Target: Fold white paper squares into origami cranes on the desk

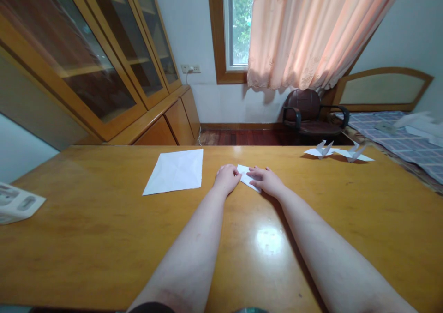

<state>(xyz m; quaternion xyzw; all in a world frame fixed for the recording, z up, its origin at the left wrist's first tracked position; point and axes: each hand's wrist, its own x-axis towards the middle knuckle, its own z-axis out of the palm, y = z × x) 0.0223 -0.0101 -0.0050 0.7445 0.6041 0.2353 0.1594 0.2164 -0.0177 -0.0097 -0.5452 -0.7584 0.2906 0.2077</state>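
A small folded piece of white paper (pixel 244 171) lies on the wooden table between my hands. My left hand (pixel 227 178) is closed at its left end, thumb and fingers pinching the edge. With fingers stretched out, my right hand (pixel 267 181) lies on the paper's right part and covers some of it. Left of my hands a larger white sheet (pixel 175 172) with faint crease lines lies flat. Two folded paper cranes, one crane (pixel 321 150) beside another crane (pixel 354 153), stand near the far right edge.
The wooden table (pixel 104 239) spans the view. A white box-like object (pixel 20 204) sits at its left edge. Beyond the table are a glass-door cabinet (pixel 114 50), a dark office chair (pixel 304 112), a pink curtain (pixel 304 31) and a bed (pixel 391 128) with a checked cover.
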